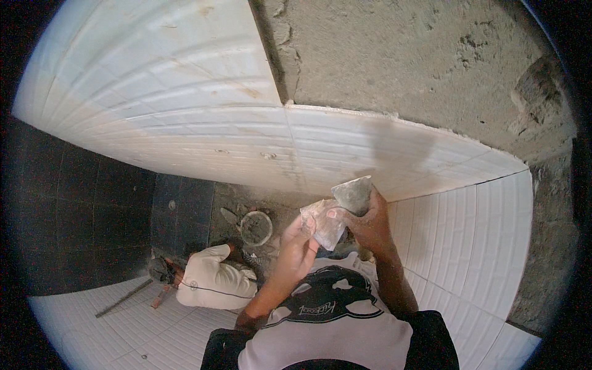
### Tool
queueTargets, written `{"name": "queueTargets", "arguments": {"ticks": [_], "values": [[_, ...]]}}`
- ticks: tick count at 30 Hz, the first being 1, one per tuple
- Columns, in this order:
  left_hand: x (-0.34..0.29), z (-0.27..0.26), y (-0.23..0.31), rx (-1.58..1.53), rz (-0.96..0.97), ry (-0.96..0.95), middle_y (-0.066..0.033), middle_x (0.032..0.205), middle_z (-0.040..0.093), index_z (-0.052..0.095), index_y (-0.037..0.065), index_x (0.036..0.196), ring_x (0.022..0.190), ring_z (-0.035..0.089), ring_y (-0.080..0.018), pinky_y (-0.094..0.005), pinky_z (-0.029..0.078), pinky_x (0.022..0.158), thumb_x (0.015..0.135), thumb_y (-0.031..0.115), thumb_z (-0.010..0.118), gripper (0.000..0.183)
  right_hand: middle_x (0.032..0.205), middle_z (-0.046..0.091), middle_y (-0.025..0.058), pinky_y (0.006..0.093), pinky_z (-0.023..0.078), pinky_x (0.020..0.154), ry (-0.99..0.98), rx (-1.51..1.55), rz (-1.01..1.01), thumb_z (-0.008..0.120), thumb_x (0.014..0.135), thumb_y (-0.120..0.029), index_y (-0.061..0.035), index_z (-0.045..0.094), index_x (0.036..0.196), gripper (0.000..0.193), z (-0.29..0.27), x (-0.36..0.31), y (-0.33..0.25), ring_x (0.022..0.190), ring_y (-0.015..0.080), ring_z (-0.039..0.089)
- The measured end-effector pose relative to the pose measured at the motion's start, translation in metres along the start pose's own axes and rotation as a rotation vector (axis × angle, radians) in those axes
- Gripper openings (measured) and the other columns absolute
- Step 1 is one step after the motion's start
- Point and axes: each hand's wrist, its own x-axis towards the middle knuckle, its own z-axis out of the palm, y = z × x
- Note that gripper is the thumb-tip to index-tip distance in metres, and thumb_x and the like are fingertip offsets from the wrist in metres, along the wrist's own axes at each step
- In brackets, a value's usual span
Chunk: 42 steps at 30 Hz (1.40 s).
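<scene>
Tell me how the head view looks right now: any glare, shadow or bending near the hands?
Head view: strong fisheye bending, the white wall tiles curve and the rim goes black; soft light, no harsh glare; a faint shadow falls on the tiles above the trowel; the right hand and left hand are fairly sharp; the crouching person below is small and dim.

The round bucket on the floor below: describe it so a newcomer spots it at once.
Start at the white tiled wall and drop to the dark floor strip under it. The round bucket sits there, above a crouching person's white shirt. It is the only circular rim, holding grey mortar.
</scene>
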Motion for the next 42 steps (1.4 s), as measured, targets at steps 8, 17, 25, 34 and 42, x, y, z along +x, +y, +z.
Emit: {"name": "queueTargets", "arguments": {"ticks": [8, 17, 25, 34, 42], "values": [[0.011, -0.033, 0.009, 0.147, -0.098, -0.206, -0.007, 0.13, 0.065, 0.058, 0.006, 0.135, 0.114, 0.065, -0.0179, -0.0341, 0.056, 0.095, 0.087, 0.037, 0.082, 0.062, 0.098, 0.07, 0.0126, 0.0393, 0.055, 0.084, -0.048, -0.241, -0.132, 0.089, 0.07, -0.017, -0.0011, 0.061, 0.11, 0.05, 0.012, 0.006, -0.019, 0.09, 0.0247, 0.067], [0.041, -0.023, 0.128, 0.752, 0.819, 0.714, -0.0129, 0.125, 0.069, 0.063, -0.002, 0.132, 0.115, 0.064, -0.0204, -0.0355, 0.048, 0.102, 0.103, 0.016, 0.055, 0.035, 0.089, 0.068, 0.0093, 0.0339, 0.055, 0.073, 0.122, -0.158, -0.339, 0.087, 0.075, -0.006, -0.0012, 0.06, 0.102, 0.039, 0.006, 0.045, -0.006, 0.082, 0.0182, 0.066], [0.125, 0.086, 0.374, 0.953, 1.645, 0.911, -0.0283, 0.156, 0.039, 0.046, -0.003, 0.148, 0.148, 0.033, -0.0431, -0.0442, 0.029, 0.123, 0.108, 0.011, 0.042, 0.043, 0.093, 0.067, 0.003, 0.0301, 0.052, 0.07, 0.005, 0.006, -0.506, 0.084, 0.078, -0.006, 0.0008, 0.065, 0.117, 0.044, 0.01, 0.036, 0.079, 0.078, 0.0141, 0.06], [0.114, 0.104, 0.378, 1.158, 1.637, 0.857, -0.046, 0.148, 0.033, 0.039, -0.013, 0.147, 0.136, 0.041, -0.057, -0.0474, 0.054, 0.101, 0.089, -0.004, 0.05, 0.059, 0.096, 0.067, 0.0036, 0.0325, 0.051, 0.078, 0.035, -0.012, -0.299, 0.088, 0.076, -0.011, -0.0028, 0.063, 0.115, 0.047, 0.002, 0.037, 0.116, 0.087, 0.018, 0.061], [0.117, 0.103, 0.358, 1.181, 1.854, 0.692, -0.039, 0.15, 0.04, 0.055, -0.007, 0.137, 0.145, 0.032, -0.0527, -0.0498, 0.038, 0.117, 0.088, -0.004, 0.051, 0.05, 0.096, 0.065, 0.0034, 0.0326, 0.051, 0.078, -0.199, -0.084, -0.252, 0.085, 0.076, -0.008, -0.0051, 0.062, 0.113, 0.043, 0.019, 0.036, 0.079, 0.089, 0.0162, 0.059]]}}
